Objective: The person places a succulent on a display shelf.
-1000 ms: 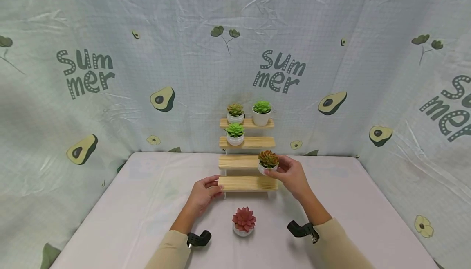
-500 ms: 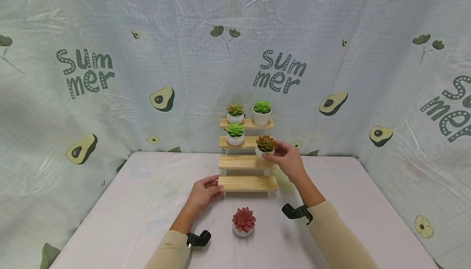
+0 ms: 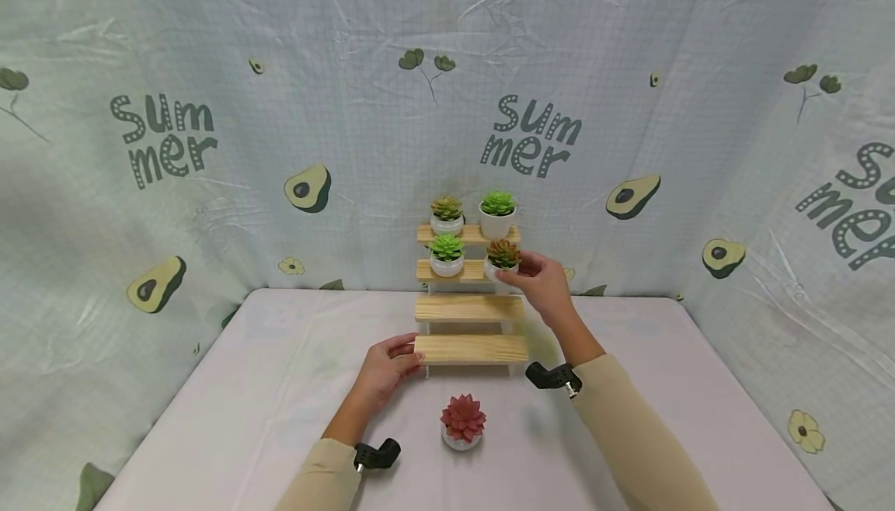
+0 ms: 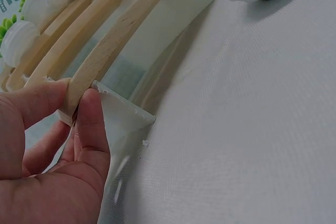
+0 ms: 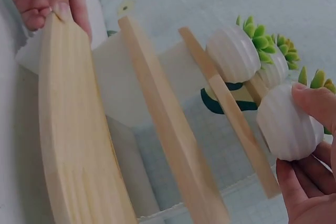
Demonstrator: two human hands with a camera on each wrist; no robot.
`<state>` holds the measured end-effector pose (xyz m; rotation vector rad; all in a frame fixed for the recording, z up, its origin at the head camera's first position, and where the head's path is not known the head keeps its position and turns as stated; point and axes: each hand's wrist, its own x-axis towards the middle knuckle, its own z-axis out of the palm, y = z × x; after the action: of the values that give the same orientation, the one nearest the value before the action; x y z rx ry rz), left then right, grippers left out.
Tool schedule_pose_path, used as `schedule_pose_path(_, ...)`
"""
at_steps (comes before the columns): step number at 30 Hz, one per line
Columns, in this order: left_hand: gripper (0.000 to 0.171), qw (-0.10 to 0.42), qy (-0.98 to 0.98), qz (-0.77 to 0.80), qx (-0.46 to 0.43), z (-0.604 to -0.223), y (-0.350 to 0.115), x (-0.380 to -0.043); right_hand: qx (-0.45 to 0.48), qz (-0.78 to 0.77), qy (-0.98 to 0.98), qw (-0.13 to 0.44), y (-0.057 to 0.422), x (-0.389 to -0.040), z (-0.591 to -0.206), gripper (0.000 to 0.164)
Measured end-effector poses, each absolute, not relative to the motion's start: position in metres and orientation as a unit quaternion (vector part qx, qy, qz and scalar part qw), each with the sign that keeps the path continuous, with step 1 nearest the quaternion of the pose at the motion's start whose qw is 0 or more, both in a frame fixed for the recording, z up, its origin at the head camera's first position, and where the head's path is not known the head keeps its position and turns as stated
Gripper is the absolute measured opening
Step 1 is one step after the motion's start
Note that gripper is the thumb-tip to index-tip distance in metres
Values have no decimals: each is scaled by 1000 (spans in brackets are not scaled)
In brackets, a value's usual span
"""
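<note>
My right hand (image 3: pixel 548 284) grips the white pot of a brownish-orange succulent (image 3: pixel 503 254) at the right end of the second shelf from the top. In the right wrist view its ribbed pot (image 5: pixel 290 123) sits between thumb and fingers, close by that shelf's board. My left hand (image 3: pixel 388 367) pinches the left end of the lowest board (image 3: pixel 471 349) of a tiered wooden plant stand; the left wrist view shows thumb and finger on the board end (image 4: pixel 79 90). A bright green succulent (image 3: pixel 446 254) stands left on the second shelf.
On the top shelf stand an olive-green succulent (image 3: pixel 447 214) and a green succulent (image 3: pixel 497 214). A red succulent (image 3: pixel 463 422) in a white pot stands on the white table (image 3: pixel 294 387) before the stand. A printed curtain (image 3: pixel 363 130) hangs behind.
My right hand has carried the brownish-orange succulent up and back, from in front of the third shelf to the second shelf's right end. My left hand has stayed on the lowest board.
</note>
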<state>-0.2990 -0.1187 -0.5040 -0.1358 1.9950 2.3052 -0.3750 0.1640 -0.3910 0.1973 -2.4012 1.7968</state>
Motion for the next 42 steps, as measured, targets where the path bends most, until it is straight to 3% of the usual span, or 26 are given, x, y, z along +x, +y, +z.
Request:
schedule_pose_path(22,46,47,656,752,-46,-505,-119,-297,57,601,-791,101,156,-382,-395,67)
schedule_pose_path(33,46,48,662,747,-47,-502,-118,-298,72,629,-755,168,156,-337,-416,60)
schedule_pose_path(42,47,51,670,739,-48,-500,-119,-296,109,644,-748,115,149,-286,-457,54)
